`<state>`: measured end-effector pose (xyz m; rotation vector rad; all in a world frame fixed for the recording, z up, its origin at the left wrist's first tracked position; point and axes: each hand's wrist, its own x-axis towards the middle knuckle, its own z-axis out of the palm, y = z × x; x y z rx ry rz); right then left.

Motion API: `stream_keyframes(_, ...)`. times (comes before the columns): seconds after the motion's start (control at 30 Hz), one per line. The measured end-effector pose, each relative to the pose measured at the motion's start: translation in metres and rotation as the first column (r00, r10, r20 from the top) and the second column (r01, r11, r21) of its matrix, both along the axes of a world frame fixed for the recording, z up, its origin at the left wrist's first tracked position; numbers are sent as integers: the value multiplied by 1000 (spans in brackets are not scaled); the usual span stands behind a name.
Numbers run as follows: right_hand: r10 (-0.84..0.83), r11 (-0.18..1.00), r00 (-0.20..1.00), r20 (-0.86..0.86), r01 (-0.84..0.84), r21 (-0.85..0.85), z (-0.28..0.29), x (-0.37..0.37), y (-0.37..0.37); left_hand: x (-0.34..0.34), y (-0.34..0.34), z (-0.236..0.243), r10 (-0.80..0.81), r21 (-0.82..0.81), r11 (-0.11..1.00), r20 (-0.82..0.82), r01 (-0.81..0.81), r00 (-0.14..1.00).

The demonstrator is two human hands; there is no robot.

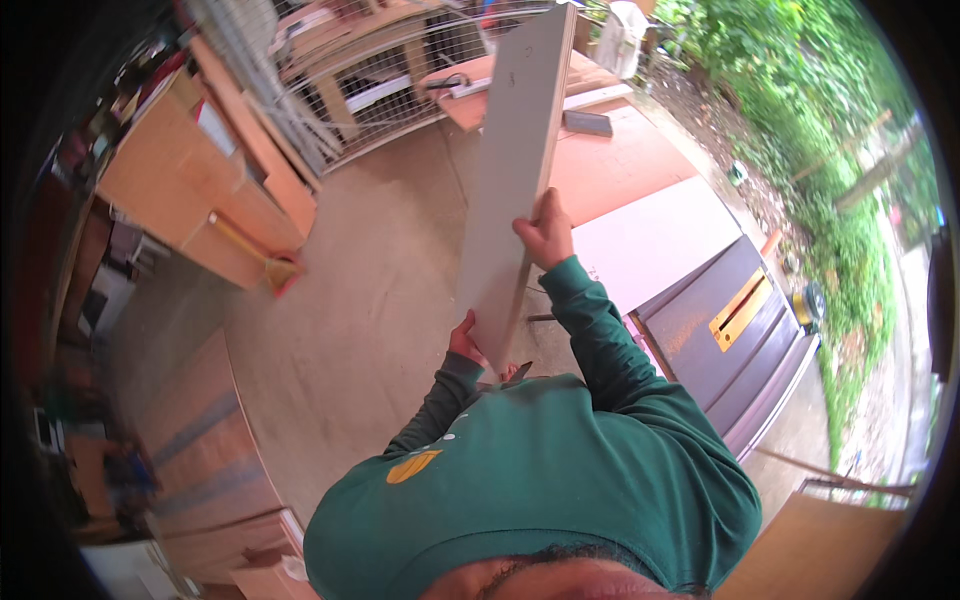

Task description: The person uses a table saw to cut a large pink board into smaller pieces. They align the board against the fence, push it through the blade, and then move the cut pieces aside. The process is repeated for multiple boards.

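Observation:
A long, narrow grey-white board (pixel 516 150) stands almost upright in front of me, its top end reaching toward the far workbench. My right hand (pixel 545 232) grips its right edge about halfway up. My left hand (pixel 465 343) holds the board's lower end from the left, close to my chest. Both arms wear green sleeves.
A table saw (pixel 735 330) with a dark top and yellow insert stands to my right, with a white sheet (pixel 650 240) lying beside it. Behind are an orange-brown workbench (pixel 620 150), a wire cage (pixel 380 90) and wooden cabinets (pixel 190 180). Greenery lies far right.

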<state>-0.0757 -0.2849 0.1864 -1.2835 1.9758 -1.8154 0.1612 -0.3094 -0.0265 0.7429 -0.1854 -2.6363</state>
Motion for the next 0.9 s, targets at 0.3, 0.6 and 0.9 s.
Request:
stream_keyframes(0.3,375,926,618,691,-218,-308,-4,127,132,162,95,30,461,-477,805,126,-353,878)
stream_keyframes(0.6,-170,760,332,928,644,-91,-41,185,256,217,116,13,-142,-511,789,389,342,910)
stream_keyframes(0.9,-594,526,-1,805,757,388,-155,161,440,193,236,-46,-538,-219,566,632,795,558)
